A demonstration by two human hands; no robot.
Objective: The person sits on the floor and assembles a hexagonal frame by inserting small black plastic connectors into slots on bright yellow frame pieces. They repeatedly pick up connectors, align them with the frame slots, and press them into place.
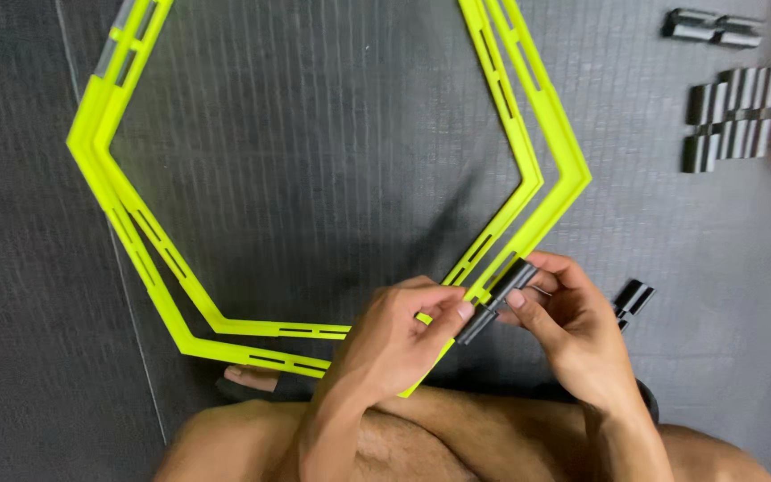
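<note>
Pinching a dark clip (498, 299) between left hand (396, 337) and right hand (564, 323) over the yellow hexagon frames (528, 174) near the floor mat's (29, 268) near edge, we reckon it could slip sideways if misaligned.

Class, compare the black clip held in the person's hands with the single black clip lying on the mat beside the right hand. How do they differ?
The held clip is pinched by the left hand and right hand against the yellow hexagon frames; the loose clip lies untouched on the mat. The held clip shows more of its length. Both are black.
</note>
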